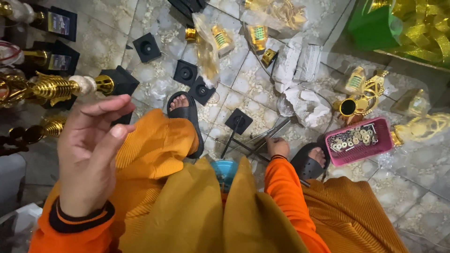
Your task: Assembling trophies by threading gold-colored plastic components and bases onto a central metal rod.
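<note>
Orange-sleeved right hand (277, 147) on metal rods (267, 136); left hand (91, 150) raised, empty.

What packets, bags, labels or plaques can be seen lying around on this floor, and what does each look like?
Clear plastic bag: top centre, long, crumpled, yellowish.
Clear bag of gold parts: top edge, puffy.
White wrappings: right of centre, crumpled.
Pink basket: by the right foot, rectangular, holding small metal washers.
Plaque labels: top left, small blue-grey rectangles on black bases.

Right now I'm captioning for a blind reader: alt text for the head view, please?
Seated person in orange: left hand raised and empty, right hand reaching to thin metal rods on the tiled floor, amid black bases, gold trophy parts, a pink basket.
</note>
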